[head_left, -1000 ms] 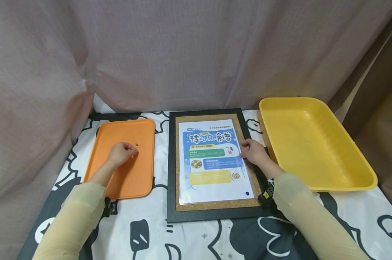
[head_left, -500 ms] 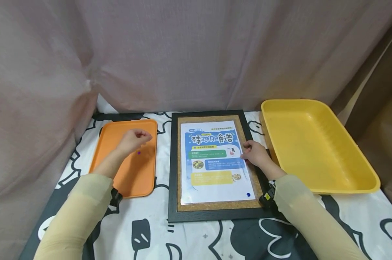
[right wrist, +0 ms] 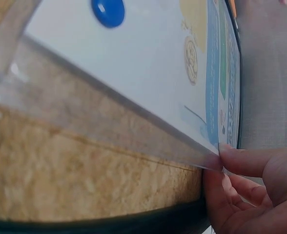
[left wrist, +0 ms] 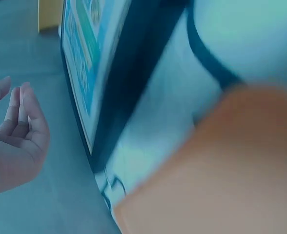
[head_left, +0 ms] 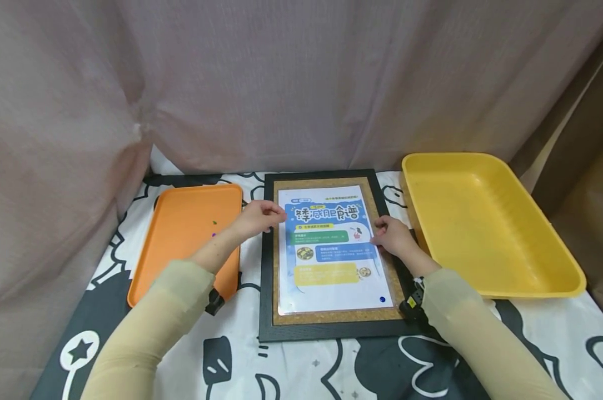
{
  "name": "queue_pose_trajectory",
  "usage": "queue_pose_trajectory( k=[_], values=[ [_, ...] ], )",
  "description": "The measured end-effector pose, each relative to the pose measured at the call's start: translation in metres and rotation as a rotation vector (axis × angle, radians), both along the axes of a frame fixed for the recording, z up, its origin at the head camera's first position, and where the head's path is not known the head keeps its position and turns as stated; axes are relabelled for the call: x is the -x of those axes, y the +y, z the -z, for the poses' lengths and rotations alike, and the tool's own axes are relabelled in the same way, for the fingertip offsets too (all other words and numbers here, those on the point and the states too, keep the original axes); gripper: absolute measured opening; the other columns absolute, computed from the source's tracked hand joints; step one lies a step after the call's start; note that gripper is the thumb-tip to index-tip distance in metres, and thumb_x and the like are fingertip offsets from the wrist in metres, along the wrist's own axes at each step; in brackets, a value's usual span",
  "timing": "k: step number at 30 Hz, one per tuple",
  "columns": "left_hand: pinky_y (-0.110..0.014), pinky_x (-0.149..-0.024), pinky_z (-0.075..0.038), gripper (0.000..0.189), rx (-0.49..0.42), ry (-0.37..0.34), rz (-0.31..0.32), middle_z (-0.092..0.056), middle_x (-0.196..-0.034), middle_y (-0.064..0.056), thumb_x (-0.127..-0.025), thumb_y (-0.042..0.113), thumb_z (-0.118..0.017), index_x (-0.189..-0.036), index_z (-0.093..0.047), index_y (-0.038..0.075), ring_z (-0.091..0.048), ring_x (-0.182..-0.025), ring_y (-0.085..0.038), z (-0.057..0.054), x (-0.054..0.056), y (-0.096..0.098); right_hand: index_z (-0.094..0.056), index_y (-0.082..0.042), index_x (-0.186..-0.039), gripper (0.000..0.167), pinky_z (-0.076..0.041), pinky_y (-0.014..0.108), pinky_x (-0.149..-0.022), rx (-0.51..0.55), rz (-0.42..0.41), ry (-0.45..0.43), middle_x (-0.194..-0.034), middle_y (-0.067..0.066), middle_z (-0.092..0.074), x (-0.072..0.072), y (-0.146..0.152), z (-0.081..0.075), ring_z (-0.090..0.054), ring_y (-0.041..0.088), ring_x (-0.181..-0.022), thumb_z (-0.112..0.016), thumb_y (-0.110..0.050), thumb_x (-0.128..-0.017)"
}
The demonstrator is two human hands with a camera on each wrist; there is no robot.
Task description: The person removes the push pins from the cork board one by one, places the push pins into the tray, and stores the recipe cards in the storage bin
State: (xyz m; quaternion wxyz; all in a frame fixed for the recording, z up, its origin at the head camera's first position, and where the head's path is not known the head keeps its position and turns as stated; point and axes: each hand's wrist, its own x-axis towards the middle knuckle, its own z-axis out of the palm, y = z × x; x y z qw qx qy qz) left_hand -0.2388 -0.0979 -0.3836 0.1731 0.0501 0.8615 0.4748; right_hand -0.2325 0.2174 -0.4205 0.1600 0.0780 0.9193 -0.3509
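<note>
A printed laminated sheet (head_left: 326, 297) lies on a cork board (head_left: 341, 318) in a black frame, with a blue round-headed tack (right wrist: 108, 12) at its lower right corner. My right hand (head_left: 395, 238) pinches the sheet's right edge, thumb on top and fingers underneath. Over the upper left edge of the sheet hovers my left hand (head_left: 258, 218), its fingers bent and brought near the thumb. The left wrist view shows nothing clear between the left fingertips, so I cannot tell whether a small thing is held.
An orange tray (head_left: 181, 208) on the left bears two tiny pieces, a green one (head_left: 214, 223) and a purple one (head_left: 214, 234). To the right stands a deep yellow tub (head_left: 481, 222). A patterned cloth (head_left: 271, 372) covers the table; a curtain (head_left: 281, 83) hangs behind.
My left hand has lifted from over the orange tray and moved right to the sheet's upper left edge. The right hand stays at the sheet's right edge.
</note>
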Motion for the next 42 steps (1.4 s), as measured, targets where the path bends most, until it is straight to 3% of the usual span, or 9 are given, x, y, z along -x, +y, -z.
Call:
queue_pose_trajectory(
  k=[6,14,24,29,38,42],
  values=[
    [-0.022,-0.066,-0.048,0.021,-0.034,0.018,0.124,-0.066,-0.100,-0.012,-0.089,0.023,-0.063,-0.103,-0.067,0.009,-0.058,-0.085,-0.021,0.008,-0.006,0.036,-0.039,0.004,-0.134,0.050,-0.051,0.025,-0.067,0.008,0.001,-0.009,-0.101,0.018,-0.053,0.001,-0.001,0.000,-0.058,0.024,-0.082,-0.059,-0.006,-0.089],
    [-0.018,-0.053,-0.041,0.018,-0.040,0.003,0.258,-0.068,-0.090,-0.015,-0.088,0.021,-0.064,-0.099,-0.068,0.008,-0.055,-0.067,-0.018,0.023,-0.019,0.078,-0.043,0.006,-0.130,0.049,-0.049,0.022,-0.058,0.006,-0.014,0.026,-0.091,0.015,-0.052,-0.001,-0.001,0.003,-0.056,0.017,-0.069,-0.062,-0.003,-0.086],
    [-0.017,-0.055,-0.042,0.017,-0.091,-0.046,0.382,-0.069,-0.087,-0.008,-0.086,0.020,-0.066,-0.099,-0.068,0.009,-0.058,-0.067,-0.016,0.035,-0.030,0.111,-0.043,0.006,-0.130,0.048,-0.047,0.022,-0.058,-0.002,-0.025,0.024,-0.089,0.014,-0.052,0.000,0.001,0.002,-0.056,0.018,-0.069,-0.061,-0.005,-0.086],
    [-0.016,-0.051,-0.039,0.013,-0.093,-0.060,0.434,-0.070,-0.082,-0.009,-0.085,0.017,-0.067,-0.095,-0.069,0.008,-0.054,-0.059,-0.012,0.038,-0.038,0.129,-0.044,0.007,-0.129,0.048,-0.046,0.022,-0.056,-0.008,-0.032,0.034,-0.086,0.013,-0.053,0.000,0.002,0.000,-0.055,0.016,-0.065,-0.062,-0.005,-0.086],
    [-0.013,-0.051,-0.037,0.010,-0.070,-0.033,0.541,-0.068,-0.073,-0.003,-0.085,0.014,-0.067,-0.092,-0.069,0.007,-0.050,-0.055,-0.003,0.046,-0.050,0.156,-0.045,0.007,-0.127,0.047,-0.046,0.021,-0.055,-0.007,-0.023,0.053,-0.085,0.012,-0.053,0.001,0.002,0.000,-0.053,0.015,-0.063,-0.062,-0.004,-0.085],
    [-0.011,-0.055,-0.039,0.010,-0.026,0.028,0.574,-0.072,-0.077,-0.005,-0.084,0.012,-0.068,-0.090,-0.070,0.005,-0.052,-0.057,0.002,0.047,-0.054,0.166,-0.046,0.008,-0.126,0.046,-0.045,0.020,-0.055,-0.002,-0.030,0.066,-0.084,0.012,-0.052,0.001,0.003,0.000,-0.053,0.014,-0.062,-0.062,-0.003,-0.084]
  ],
)
